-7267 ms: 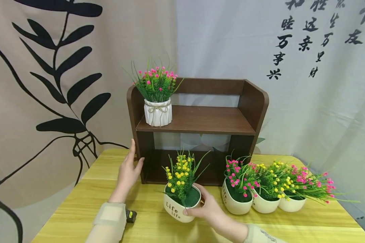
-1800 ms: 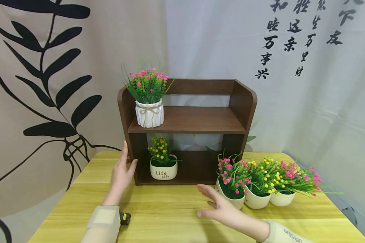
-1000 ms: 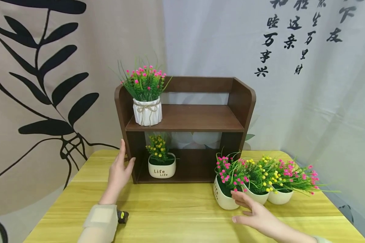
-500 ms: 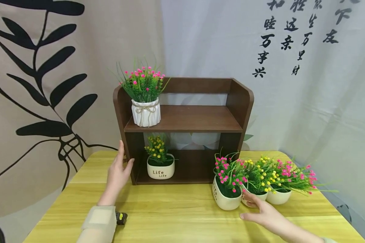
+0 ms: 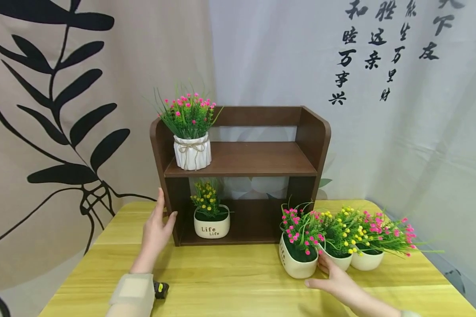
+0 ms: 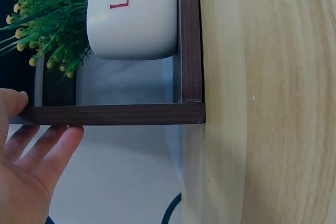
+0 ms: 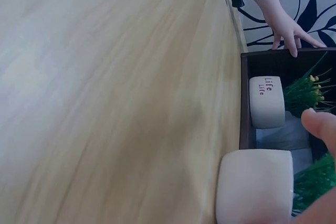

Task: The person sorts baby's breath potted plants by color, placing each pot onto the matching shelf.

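Observation:
A dark brown two-tier shelf (image 5: 262, 159) stands at the back of the yellow wooden table (image 5: 230, 281). My left hand (image 5: 155, 229) rests flat against its left side panel (image 6: 115, 114), fingers straight. A white ribbed vase (image 5: 192, 152) of pink flowers sits on the upper board. A white "Life" pot (image 5: 211, 226) with yellow flowers stands in the lower bay. My right hand (image 5: 333, 279) lies open on the table, fingertips at the gap between the near pink-flower pot (image 5: 297, 264) and the yellow-flower pot (image 5: 340, 260). It grips nothing.
A third pot (image 5: 366, 259) with pink flowers stands at the right end of the row. Printed curtains hang close behind the shelf. A small black device (image 5: 160, 289) hangs at my left wrist. The right wrist view shows the near pot (image 7: 254, 184) and bare tabletop (image 7: 115, 98).
The "Life" pot went from my right hand into the lower bay. My right hand then slid right along the table to the row of pots. My left hand stayed on the shelf side.

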`<state>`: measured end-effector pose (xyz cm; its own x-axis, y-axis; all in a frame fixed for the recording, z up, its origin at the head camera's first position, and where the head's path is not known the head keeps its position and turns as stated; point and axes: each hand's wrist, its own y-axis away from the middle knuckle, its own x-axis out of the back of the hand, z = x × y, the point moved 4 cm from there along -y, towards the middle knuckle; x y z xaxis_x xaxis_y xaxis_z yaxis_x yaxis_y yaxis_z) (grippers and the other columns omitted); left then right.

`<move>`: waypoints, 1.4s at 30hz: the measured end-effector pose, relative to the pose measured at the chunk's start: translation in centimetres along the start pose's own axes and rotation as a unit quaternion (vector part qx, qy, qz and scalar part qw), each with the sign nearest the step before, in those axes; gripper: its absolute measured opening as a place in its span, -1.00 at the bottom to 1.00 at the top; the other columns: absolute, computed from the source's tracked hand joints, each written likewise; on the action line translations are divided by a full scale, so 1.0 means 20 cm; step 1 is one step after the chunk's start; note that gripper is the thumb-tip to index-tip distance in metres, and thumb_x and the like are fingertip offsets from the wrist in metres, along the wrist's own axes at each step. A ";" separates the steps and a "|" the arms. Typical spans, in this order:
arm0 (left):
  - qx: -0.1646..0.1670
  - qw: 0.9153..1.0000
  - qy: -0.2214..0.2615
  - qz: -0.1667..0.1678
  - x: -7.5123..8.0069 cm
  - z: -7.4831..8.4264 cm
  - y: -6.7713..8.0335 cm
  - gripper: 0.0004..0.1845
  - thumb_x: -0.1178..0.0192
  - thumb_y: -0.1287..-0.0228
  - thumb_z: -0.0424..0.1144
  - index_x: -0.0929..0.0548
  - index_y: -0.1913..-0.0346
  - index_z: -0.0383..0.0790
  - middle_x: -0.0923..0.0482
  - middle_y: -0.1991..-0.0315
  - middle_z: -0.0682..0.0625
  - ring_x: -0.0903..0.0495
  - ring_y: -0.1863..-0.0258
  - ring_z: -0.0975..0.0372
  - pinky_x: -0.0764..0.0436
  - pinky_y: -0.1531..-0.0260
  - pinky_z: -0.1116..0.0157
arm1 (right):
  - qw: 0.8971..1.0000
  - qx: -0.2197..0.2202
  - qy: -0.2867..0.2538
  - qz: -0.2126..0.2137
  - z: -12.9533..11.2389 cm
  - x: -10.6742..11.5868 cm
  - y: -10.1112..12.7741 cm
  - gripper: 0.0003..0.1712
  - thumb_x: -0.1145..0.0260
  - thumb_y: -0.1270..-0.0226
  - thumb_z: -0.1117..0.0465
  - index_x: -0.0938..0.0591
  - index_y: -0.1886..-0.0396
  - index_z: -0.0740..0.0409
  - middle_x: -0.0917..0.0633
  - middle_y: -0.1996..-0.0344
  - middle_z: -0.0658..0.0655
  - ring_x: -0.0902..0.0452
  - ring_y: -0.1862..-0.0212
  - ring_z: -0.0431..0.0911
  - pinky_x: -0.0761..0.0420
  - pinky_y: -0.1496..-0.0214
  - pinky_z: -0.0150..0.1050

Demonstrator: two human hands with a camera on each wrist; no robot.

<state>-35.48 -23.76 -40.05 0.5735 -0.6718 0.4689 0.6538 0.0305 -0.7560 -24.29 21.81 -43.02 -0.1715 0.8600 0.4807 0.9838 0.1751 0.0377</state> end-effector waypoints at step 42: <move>0.024 1.000 0.003 -0.016 0.01 0.01 -0.01 -0.09 -0.22 -0.31 -0.41 0.09 -0.57 -0.06 -0.23 -0.36 -0.39 -0.55 0.09 -0.31 -0.54 0.36 -0.16 | 0.993 -0.019 -0.035 0.109 0.02 -0.20 -0.23 0.18 -0.60 0.10 0.14 -0.12 -0.42 0.45 -0.25 -0.34 0.51 -0.13 -0.37 0.32 -0.13 -0.36 0.16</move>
<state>-35.38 -23.75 -39.80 0.5482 -0.6780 0.4897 0.6953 0.0441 -0.7173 -28.10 17.78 -45.55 0.0446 0.9067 0.4193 0.9990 -0.0367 -0.0271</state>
